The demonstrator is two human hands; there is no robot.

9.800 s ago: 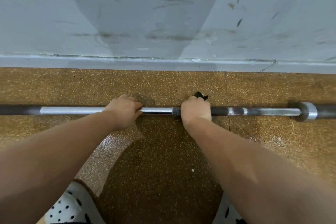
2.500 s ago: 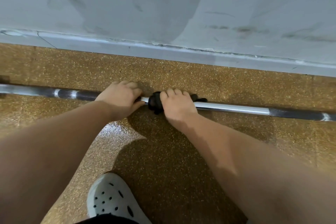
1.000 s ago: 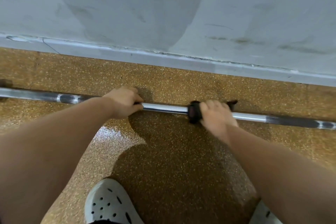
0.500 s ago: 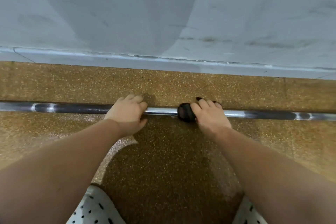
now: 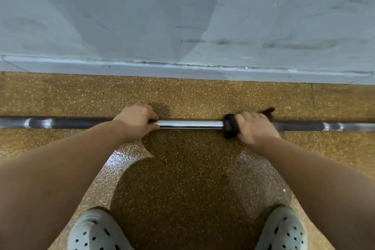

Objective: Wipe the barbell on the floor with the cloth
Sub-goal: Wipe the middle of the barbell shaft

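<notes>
Head cam, looking down. I see the barbell [image 5: 190, 124] lying flat on the speckled brown floor [image 5: 192, 178]. It runs L to R across mid frame, parallel to the grey wall [image 5: 182, 16] in the upper half and apart from it.

The left hand [image 5: 138, 121], just left of centre, has its fingers curled over and round the shaft. I read that as a brace, so the bar can't roll or slide while the other hand rubs.

The right hand [image 5: 255, 128], right of centre, grips a black cloth [image 5: 230, 126] wrapped round the shaft. That way the fabric prob. touches the bar all round, not only on top. One cloth edge shows on the hand's left side, and a corner pokes up behind the fingers.

Bright chrome shows btwn the two hands; darker sections run out toward both frame edges.

Two grey perforated clogs [image 5: 97, 231] sit at bottom left & bottom right. The feet are set apart, which keeps the work area centred.
</notes>
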